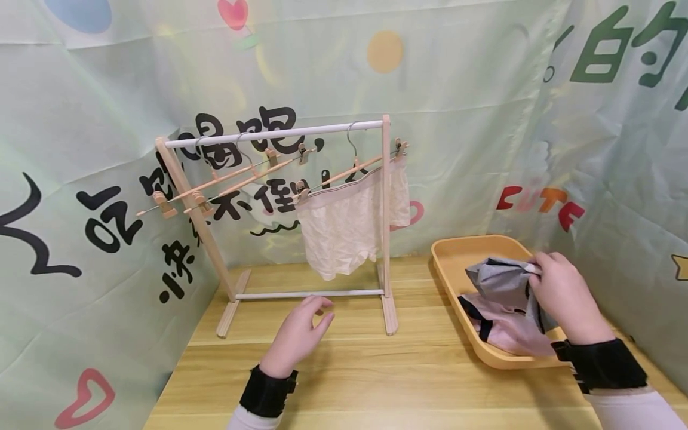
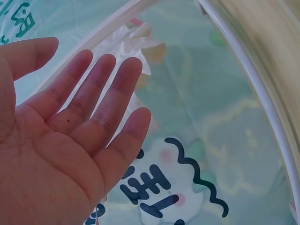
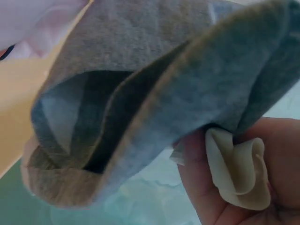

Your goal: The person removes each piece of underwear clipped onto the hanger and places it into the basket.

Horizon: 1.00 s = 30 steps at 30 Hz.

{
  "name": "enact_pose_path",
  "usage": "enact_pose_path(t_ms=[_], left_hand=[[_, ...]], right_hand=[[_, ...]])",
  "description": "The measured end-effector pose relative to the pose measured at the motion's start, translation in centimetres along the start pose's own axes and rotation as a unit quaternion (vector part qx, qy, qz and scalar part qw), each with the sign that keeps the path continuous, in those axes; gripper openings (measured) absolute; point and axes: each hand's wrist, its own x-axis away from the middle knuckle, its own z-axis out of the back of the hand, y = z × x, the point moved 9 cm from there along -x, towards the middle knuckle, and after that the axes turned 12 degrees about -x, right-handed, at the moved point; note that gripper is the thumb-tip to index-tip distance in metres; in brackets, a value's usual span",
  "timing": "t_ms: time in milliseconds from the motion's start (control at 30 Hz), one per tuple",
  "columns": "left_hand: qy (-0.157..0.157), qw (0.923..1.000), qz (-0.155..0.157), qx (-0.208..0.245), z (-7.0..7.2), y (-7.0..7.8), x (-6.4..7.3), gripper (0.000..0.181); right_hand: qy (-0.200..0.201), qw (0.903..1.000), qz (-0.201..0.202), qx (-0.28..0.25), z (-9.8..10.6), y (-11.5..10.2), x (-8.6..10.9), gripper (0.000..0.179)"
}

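Observation:
In the head view my right hand (image 1: 567,295) pinches the edge of a crumpled grey garment (image 1: 497,280) above a yellow-orange plastic tray (image 1: 510,362). The right wrist view shows this grey garment (image 3: 187,89) hanging in loose folds, with a cream-coloured band bunched at the fingers of the right hand (image 3: 281,154). Underneath, in the tray, lies a pink garment (image 1: 513,331) with black trim. My left hand (image 1: 295,340) hovers before the rack's lower bar, fingers relaxed, holding nothing. Its bare palm shows in the left wrist view.
A small wooden drying rack (image 1: 386,239) with a white top bar (image 1: 279,132) stands on the table (image 1: 419,382). White shorts (image 1: 344,227) hang from a clip hanger on its right. Two bare clip hangers (image 1: 252,177) hang on the left. Printed curtains (image 1: 457,149) enclose the table.

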Motion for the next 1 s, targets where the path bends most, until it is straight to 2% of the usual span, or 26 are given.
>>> enact_pose_path(t_ms=[133, 300, 367, 433, 567, 633, 733, 1000], left_hand=[[-0.002, 1.0, -0.002, 0.001, 0.0, 0.1, 0.0, 0.018], [-0.005, 1.0, 0.0, -0.002, 0.1, 0.2, 0.1, 0.019], [-0.008, 1.0, 0.001, -0.004, 0.0, 0.2, 0.1, 0.02], [-0.009, 0.9999, 0.002, -0.006, 0.0, 0.2, 0.1, 0.02], [-0.011, 0.9999, 0.003, -0.007, -0.1, 0.1, 0.1, 0.021], [-0.011, 0.9999, 0.003, -0.005, -0.1, 0.1, 0.1, 0.02], [-0.011, 0.9999, 0.002, -0.005, -0.1, 0.1, 0.1, 0.02], [-0.01, 0.9999, 0.0, -0.004, -0.1, 0.1, 0.1, 0.02]], right_hand=[[-0.01, 0.9995, 0.021, 0.02, -0.7, 0.8, 0.3, 0.017], [-0.018, 0.9956, 0.084, 0.037, -1.8, 1.0, 0.7, 0.018], [-0.032, 0.9939, 0.097, 0.041, -2.4, 1.1, 0.9, 0.019], [-0.062, 0.9931, 0.089, 0.045, -3.0, 1.5, 1.1, 0.018], [-0.145, 0.9873, 0.045, 0.049, -4.4, 2.6, 1.4, 0.017], [-0.171, 0.9835, 0.028, 0.051, -4.7, 2.9, 1.6, 0.018], [-0.181, 0.9819, 0.022, 0.051, -4.8, 3.1, 1.8, 0.019], [-0.183, 0.9795, 0.051, 0.069, -5.8, 2.8, 2.4, 0.018]])
